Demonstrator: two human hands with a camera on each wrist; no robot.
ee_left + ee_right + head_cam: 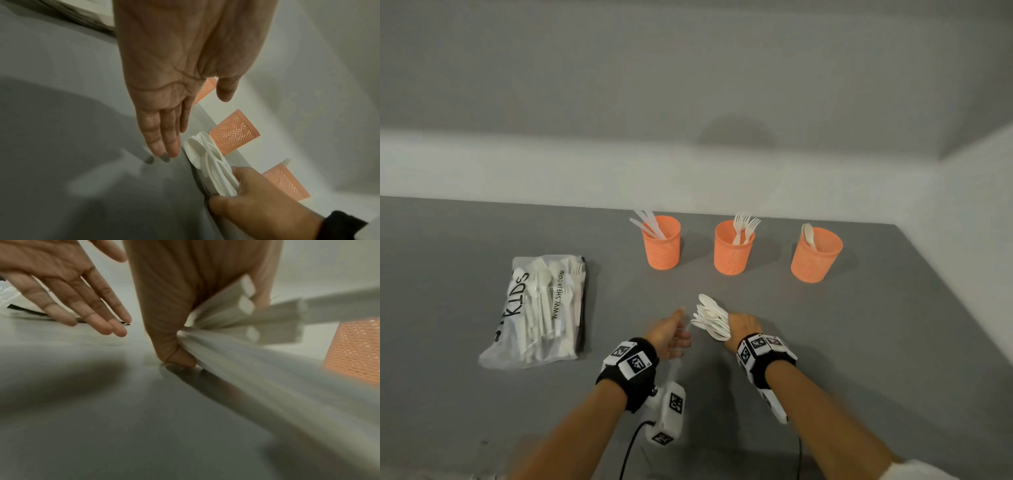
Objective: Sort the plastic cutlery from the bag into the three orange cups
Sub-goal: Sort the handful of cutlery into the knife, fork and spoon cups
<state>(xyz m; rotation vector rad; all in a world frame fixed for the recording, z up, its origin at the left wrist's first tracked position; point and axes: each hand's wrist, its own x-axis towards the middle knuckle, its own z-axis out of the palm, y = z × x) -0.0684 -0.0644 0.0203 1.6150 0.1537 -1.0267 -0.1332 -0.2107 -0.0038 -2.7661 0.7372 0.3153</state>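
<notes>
Head view shows my right hand [743, 327] gripping a fanned bunch of white plastic spoons [710, 318] above the grey table [876, 325]; my left hand [669, 337] is flat, holding nothing. Next, I judge, they go into the right orange mesh cup [815, 255], handles down.

we see white spoons [711, 322] fanned above the table, a clear bag [541, 308] of cutlery lying left, three orange mesh cups [734, 247] upright behind.
</notes>
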